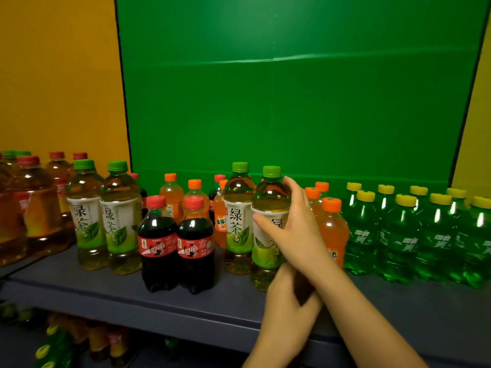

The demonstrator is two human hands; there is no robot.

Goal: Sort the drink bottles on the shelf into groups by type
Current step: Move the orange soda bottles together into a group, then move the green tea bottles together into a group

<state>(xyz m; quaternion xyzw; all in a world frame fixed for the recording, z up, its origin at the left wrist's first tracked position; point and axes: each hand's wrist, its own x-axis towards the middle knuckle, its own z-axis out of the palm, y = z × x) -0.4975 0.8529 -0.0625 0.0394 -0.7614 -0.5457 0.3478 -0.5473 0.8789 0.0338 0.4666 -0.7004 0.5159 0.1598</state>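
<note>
My right hand (291, 229) grips a green tea bottle (268, 197) with a green cap, standing near the front of the dark shelf (111, 296). A second green tea bottle (237, 216) stands just left of it. My left hand (285, 296) sits below my right wrist, fingers curled round a dark bottle (303, 288), seemingly cola, which is mostly hidden. Two cola bottles (176, 243) stand at the front centre, two more green teas (106, 216) to their left. Orange soda bottles (332, 229) stand right of my hand and behind the colas.
Several green soda bottles with yellow caps (414, 235) fill the shelf's right end. Large amber tea bottles with red caps (34, 208) crowd the far left. A green back panel (292, 102) rises behind the shelf. More bottles (66, 341) lie on a lower shelf.
</note>
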